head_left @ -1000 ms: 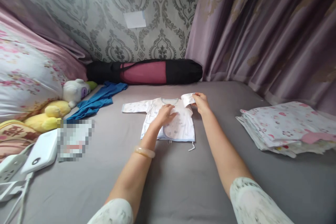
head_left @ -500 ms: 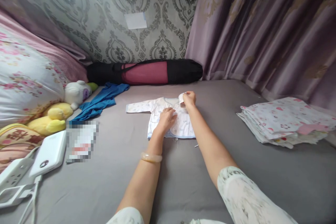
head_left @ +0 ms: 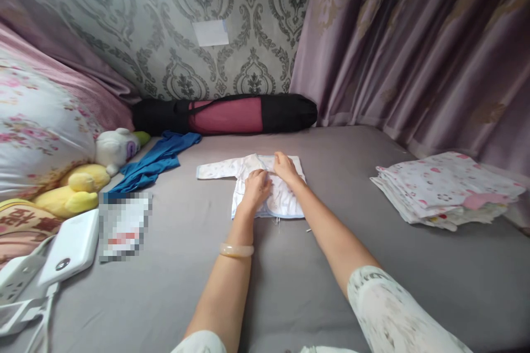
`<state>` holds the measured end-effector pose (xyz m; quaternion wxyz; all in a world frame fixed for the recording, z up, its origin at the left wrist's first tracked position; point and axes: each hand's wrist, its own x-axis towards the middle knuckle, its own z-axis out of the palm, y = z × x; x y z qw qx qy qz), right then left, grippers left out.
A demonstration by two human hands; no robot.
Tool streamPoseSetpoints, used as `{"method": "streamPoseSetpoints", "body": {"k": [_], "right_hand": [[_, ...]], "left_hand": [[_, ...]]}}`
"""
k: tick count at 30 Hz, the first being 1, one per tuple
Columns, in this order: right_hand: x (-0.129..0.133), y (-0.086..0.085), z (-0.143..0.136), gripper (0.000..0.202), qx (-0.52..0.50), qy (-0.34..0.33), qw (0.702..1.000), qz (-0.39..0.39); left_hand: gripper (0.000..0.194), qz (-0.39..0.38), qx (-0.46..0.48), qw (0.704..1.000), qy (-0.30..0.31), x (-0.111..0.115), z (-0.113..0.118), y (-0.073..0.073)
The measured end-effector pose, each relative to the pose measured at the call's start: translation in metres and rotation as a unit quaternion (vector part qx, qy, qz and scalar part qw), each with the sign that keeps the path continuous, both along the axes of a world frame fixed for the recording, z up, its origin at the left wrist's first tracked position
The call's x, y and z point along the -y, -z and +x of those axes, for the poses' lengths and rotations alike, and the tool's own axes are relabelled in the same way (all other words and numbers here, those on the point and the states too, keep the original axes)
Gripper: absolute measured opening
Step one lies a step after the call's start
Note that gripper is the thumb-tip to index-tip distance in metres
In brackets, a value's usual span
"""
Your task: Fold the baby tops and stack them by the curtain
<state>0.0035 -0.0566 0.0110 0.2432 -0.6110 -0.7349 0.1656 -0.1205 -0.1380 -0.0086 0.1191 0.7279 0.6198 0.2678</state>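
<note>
A small white baby top (head_left: 285, 201) with light blue edging lies on the grey sheet in front of me. Its left sleeve stretches out flat, while the right sleeve is folded in across the chest. My left hand (head_left: 257, 187) rests on the middle of the top with its fingers spread a little. Just right of it, my right hand (head_left: 285, 166) pinches the folded sleeve near the neckline, and part of that sleeve is hidden under the fingers. Thin ties show below the bottom hem.
Folded patterned cloths (head_left: 447, 187) are stacked at the right. A black and red long bag (head_left: 226, 116) lies along the wall. Leftward are a blue cloth (head_left: 159, 160), plush toys (head_left: 114, 149), a blurred packet (head_left: 126, 226), a white power bank (head_left: 70, 245) and a power strip (head_left: 20, 276).
My right hand has moved left over the top, carrying the right sleeve inward across the chest. My left hand has stayed on the middle of the top.
</note>
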Motion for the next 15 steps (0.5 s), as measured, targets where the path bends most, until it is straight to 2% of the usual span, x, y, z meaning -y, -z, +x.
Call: {"method": "streamPoseSetpoints", "body": {"k": [3,6,12,15], "right_hand": [[0.005,0.004,0.018,0.052,0.112,-0.021,0.993,0.021],[0.006,0.006,0.032,0.062,0.175,-0.021,0.984,0.000],[0.003,0.016,0.041,0.068,0.210,0.004,0.977,-0.041],[0.001,0.023,0.041,0.069,0.210,0.012,0.976,-0.049]], "left_hand": [[0.040,0.000,-0.004,1.000,-0.028,0.000,0.001,0.001],[0.049,0.006,-0.022,0.999,-0.043,0.001,0.005,0.000],[0.046,-0.058,-0.063,0.996,0.000,0.005,0.011,0.001],[0.045,-0.072,-0.067,0.995,-0.002,0.006,0.011,0.004]]}}
